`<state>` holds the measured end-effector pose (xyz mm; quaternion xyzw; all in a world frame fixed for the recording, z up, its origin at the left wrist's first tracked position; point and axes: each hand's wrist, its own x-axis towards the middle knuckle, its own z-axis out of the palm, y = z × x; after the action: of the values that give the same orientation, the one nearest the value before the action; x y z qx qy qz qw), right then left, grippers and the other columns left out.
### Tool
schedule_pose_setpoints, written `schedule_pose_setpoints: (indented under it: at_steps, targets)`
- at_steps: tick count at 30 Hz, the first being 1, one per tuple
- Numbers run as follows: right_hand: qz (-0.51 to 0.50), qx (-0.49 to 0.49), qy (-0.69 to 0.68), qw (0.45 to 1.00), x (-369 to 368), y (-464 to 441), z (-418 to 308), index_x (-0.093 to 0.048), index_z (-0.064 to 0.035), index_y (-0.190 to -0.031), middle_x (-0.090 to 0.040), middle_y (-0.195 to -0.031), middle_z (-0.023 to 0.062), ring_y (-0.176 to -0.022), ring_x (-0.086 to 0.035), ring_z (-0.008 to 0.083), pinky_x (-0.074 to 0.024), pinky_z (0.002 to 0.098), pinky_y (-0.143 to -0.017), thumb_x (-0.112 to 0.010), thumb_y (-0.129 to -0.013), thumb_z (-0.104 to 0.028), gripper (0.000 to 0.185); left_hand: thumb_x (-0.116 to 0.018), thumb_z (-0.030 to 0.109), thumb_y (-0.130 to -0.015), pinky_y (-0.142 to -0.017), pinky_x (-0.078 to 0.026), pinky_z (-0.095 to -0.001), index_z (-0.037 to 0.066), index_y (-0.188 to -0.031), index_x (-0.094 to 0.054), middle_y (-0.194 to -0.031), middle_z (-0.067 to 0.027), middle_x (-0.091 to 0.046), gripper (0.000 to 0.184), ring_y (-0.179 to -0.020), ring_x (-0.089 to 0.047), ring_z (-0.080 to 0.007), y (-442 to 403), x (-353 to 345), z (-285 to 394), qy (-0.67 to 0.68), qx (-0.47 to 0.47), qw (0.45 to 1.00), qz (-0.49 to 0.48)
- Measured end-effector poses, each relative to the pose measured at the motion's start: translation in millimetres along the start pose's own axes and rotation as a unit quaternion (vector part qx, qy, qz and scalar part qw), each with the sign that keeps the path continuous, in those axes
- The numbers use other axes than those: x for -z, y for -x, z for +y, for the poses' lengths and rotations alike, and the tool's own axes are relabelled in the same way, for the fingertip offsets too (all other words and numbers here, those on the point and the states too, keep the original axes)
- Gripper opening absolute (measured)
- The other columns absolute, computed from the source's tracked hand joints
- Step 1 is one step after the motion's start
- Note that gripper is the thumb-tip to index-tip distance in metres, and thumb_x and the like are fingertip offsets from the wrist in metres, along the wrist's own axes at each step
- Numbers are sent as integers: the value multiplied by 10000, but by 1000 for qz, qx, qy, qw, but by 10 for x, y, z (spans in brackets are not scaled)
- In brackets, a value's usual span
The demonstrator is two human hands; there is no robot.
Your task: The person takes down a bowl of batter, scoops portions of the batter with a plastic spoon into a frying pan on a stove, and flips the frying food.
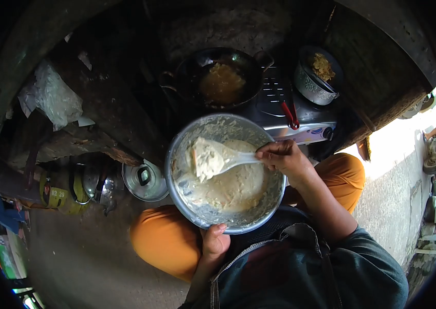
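Head view: left hand grips the bowl by its rim, batter inside; right hand pinches a spoon — batter-laden — over it. Beyond, 1 wok holds brown food, perhaps in oil; 1 pot, golden food.

Spoon heaped with batter, bowl beneath

Air above the dim wok seems open, but the bowl blocks its near side.
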<state>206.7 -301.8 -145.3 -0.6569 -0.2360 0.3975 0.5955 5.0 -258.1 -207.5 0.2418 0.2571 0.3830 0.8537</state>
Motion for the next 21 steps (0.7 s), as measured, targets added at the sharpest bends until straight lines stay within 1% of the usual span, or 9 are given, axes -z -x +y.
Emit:
schedule_pose_setpoints:
  at_steps: [2, 8, 9, 13, 16, 17, 18, 19, 21]
  targets:
    - [18, 13, -31, 999, 39, -110, -85, -598, -4, -730, -447, -488, -3, -447, -372, 68, -283, 190, -435, -563, -689, -56, 74, -504, 103, -522, -890, -284, -368, 15, -1127, -330, -1067, -106, -435, 636, -1001, -402, -259, -13, -2, 17, 3, -8, 1000, 4]
    - [81, 71, 66, 992, 306, -835, -288, -604, -11, -713, -482, -504, 13, -440, -385, 67, -295, 198, -446, -573, -664, -61, 76, -479, 70, -527, -891, -283, -363, 4, -1161, -258, -1093, -123, -386, 674, -1027, -373, -247, -21, -12, 42, 15, -20, 1000, 10]
    - [95, 84, 87, 988, 306, -995, -310, -592, 4, -731, -435, -468, 8, -426, -357, 64, -259, 203, -417, -581, -663, -105, 129, -477, 68, -528, -891, -284, -364, 5, -1158, -265, -1092, -120, -391, 668, -1025, -377, -245, -11, 4, 34, 23, -11, 999, 21]
    - [95, 106, 138, 980, 368, -1741, -109, -600, -15, -734, -433, -471, 1, -420, -353, 61, -263, 204, -417, -593, -655, -137, 146, -475, 66, -540, -886, -296, -362, 11, -1142, -300, -1074, -107, -420, 629, -1002, -405, -242, 47, 96, 91, 11, 39, 999, 22]
    - [75, 148, 238, 957, 274, -2015, -78, -599, -43, -703, -489, -501, 21, -448, -435, 99, -318, 205, -445, -569, -661, -185, 151, -479, 56, -549, -883, -299, -361, 9, -1130, -321, -1072, -104, -425, 604, -1001, -409, -242, 54, 111, 99, 21, 40, 999, 21]
    - [122, 150, 427, 883, 177, -2037, -116, -607, -67, -716, -538, -594, 52, -559, -501, 142, -359, 278, -549, -537, -676, -205, 160, -481, 52, -552, -882, -301, -361, 9, -1126, -328, -1072, -102, -427, 596, -998, -413, -242, 48, 123, 95, 24, 43, 999, 24]
    - [166, 145, 597, 771, 93, -2065, -146, -615, -92, -729, -588, -687, 82, -669, -566, 185, -401, 350, -653, -504, -690, -226, 179, -471, 112, -529, -905, -274, -377, 16, -1129, -332, -1080, -108, -432, 623, -1027, -391, -263, 51, 122, 88, -14, 44, 998, 47]
    - [168, 149, 596, 771, 52, -2158, -116, -615, -92, -729, -588, -687, 82, -669, -566, 185, -401, 350, -653, -504, -690, -226, 179, -471, 112, -529, -905, -274, -377, 16, -1129, -332, -1080, -108, -432, 623, -1027, -391, -263, 54, 118, 89, -15, 41, 998, 45]
    - [174, 146, 662, 714, -55, -2324, -56, -611, -112, -690, -591, -703, 82, -746, -561, 200, -343, 379, -758, -480, -669, -192, 155, -470, 103, -529, -903, -276, -381, 22, -1136, -325, -1083, -109, -429, 629, -1024, -393, -264, 58, 135, 96, -5, 60, 997, 51]
